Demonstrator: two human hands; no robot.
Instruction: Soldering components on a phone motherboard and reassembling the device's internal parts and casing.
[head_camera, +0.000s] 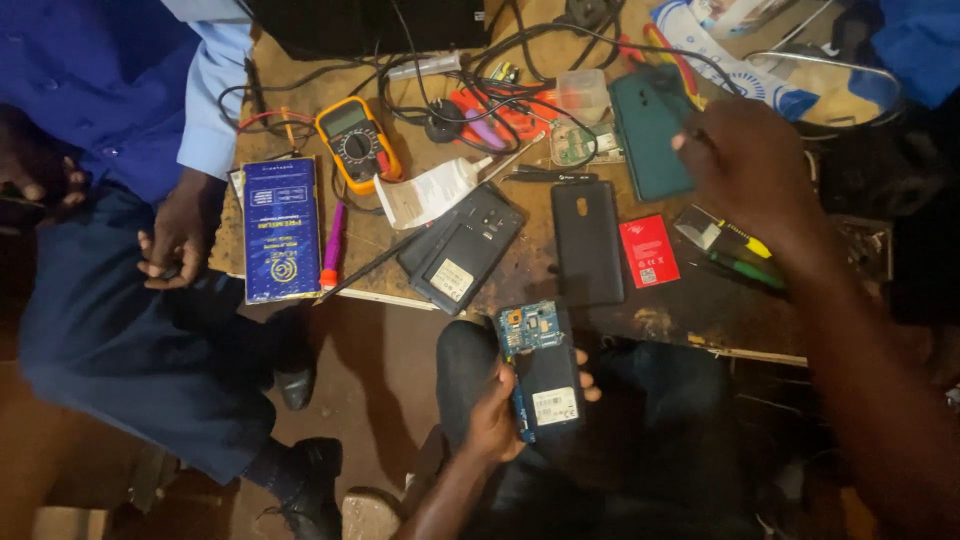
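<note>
Clearly the wooden workbench (690, 320) is crowded, and a co-worker in blue sits at its left end, so a bump could send loose parts to the floor. Over its far right side the right hand (750, 165) reaches, fingers spread on nothing, touching a dark green phone (650, 135); a careless sweep could snag the black cables (520, 45) or knock the red battery (648, 250). Below the bench edge, over the lap, the left hand (497, 420) is clamped around an opened phone (540, 370), its blue circuit board bare; a one-handed grip could slip and drop it.
</note>
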